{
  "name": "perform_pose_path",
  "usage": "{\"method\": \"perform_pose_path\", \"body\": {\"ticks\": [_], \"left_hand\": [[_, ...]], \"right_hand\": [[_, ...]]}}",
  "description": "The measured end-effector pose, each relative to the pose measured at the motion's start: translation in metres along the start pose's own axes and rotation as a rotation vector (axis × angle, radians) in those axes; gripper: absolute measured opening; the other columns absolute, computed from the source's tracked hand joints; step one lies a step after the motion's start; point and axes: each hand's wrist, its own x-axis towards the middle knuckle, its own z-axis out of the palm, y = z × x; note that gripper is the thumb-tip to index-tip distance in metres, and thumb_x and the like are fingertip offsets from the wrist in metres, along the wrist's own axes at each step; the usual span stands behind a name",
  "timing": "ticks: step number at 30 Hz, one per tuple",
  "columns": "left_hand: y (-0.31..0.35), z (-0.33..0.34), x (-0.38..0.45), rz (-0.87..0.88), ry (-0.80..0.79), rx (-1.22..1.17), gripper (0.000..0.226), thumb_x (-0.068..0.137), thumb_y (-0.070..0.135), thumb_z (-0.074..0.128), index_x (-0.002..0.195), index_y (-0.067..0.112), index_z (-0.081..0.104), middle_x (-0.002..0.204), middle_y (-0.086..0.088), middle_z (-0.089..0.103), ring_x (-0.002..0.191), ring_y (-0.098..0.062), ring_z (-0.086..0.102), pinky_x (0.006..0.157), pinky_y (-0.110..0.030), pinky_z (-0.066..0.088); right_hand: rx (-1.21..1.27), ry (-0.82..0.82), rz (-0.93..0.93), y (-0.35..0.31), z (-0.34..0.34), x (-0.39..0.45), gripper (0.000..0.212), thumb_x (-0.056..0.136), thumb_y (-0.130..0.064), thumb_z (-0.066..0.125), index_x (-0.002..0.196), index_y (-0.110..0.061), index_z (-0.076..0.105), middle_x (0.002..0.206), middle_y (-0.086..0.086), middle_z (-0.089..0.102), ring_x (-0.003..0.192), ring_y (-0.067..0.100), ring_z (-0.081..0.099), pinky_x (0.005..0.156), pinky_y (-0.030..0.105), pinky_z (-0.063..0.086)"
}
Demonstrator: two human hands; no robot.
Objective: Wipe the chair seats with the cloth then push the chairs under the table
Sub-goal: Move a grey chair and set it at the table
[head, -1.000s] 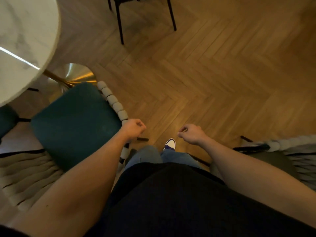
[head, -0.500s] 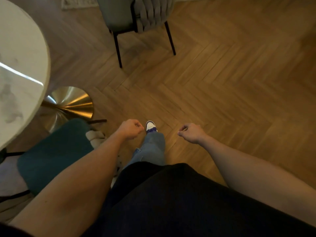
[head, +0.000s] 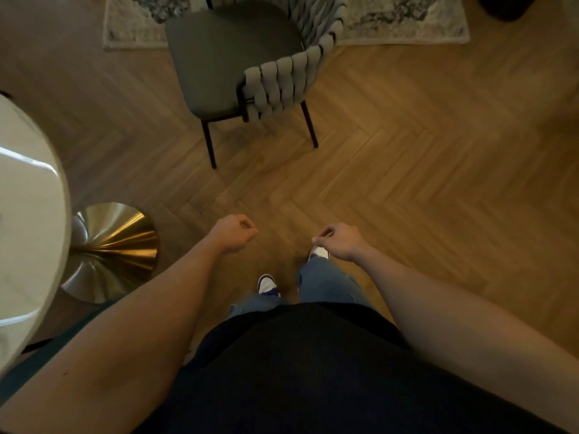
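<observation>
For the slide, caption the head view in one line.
Both hands, left and right, curled and empty as the person faces a grey chair standing clear of the table.

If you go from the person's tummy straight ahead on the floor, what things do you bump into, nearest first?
Black shirt → blue jeans → left hand and right hand → bare wooden floor → grey chair → patterned rug.

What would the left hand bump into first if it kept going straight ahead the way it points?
Probably the grey chair. The left hand points up the picture over bare wooden floor, and that chair stands next in that line, though depth is hard to judge.
</observation>
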Motion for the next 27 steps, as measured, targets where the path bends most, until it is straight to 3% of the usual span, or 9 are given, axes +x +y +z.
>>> {"method": "perform_pose_path", "body": {"ticks": [7, 11, 16, 22, 27], "left_hand": [[0.063, -0.053, 0.086, -0.053, 0.045, -0.033, 0.022, 0.094, 0.035, 0.059, 0.112, 0.024, 0.058, 0.100, 0.000, 0.065, 0.084, -0.016, 0.066, 0.070, -0.031, 0.057], [0.101, -0.078, 0.131, -0.076, 0.082, -0.026, 0.030, 0.093, 0.036, 0.060, 0.119, 0.021, 0.059, 0.099, 0.004, 0.062, 0.082, -0.010, 0.061, 0.068, -0.026, 0.048], [0.141, -0.111, 0.177, -0.080, 0.128, -0.094, 0.041, 0.093, 0.036, 0.061, 0.129, 0.020, 0.052, 0.117, -0.001, 0.060, 0.092, -0.010, 0.054, 0.072, -0.022, 0.042], [0.185, -0.165, 0.235, -0.067, 0.216, -0.145, 0.043, 0.092, 0.030, 0.063, 0.131, 0.017, 0.051, 0.119, -0.004, 0.059, 0.098, -0.011, 0.052, 0.082, -0.025, 0.043], [0.202, -0.210, 0.295, -0.040, 0.348, -0.018, 0.050, 0.085, 0.035, 0.069, 0.129, 0.018, 0.052, 0.119, -0.007, 0.057, 0.107, -0.021, 0.055, 0.092, -0.035, 0.047]], "right_hand": [[-0.065, -0.010, -0.030, -0.043, -0.087, 0.097, 0.035, 0.092, -0.049, 0.066, 0.106, -0.018, 0.067, 0.112, 0.004, 0.066, 0.100, 0.020, 0.058, 0.077, 0.029, 0.042], [-0.129, -0.054, -0.058, -0.070, -0.146, 0.149, 0.039, 0.092, -0.052, 0.064, 0.110, -0.018, 0.067, 0.116, 0.006, 0.065, 0.106, 0.022, 0.057, 0.082, 0.031, 0.045], [-0.216, -0.061, -0.119, -0.113, -0.209, 0.205, 0.041, 0.092, -0.052, 0.064, 0.115, -0.018, 0.065, 0.120, 0.007, 0.064, 0.108, 0.022, 0.059, 0.085, 0.033, 0.050], [-0.284, -0.063, -0.203, -0.183, -0.268, 0.268, 0.038, 0.095, -0.047, 0.064, 0.119, -0.017, 0.062, 0.115, 0.004, 0.063, 0.098, 0.016, 0.055, 0.076, 0.029, 0.044], [-0.406, 0.006, -0.295, -0.240, -0.299, 0.321, 0.040, 0.093, -0.043, 0.066, 0.123, -0.017, 0.061, 0.115, 0.004, 0.064, 0.101, 0.018, 0.058, 0.078, 0.029, 0.046]]}}
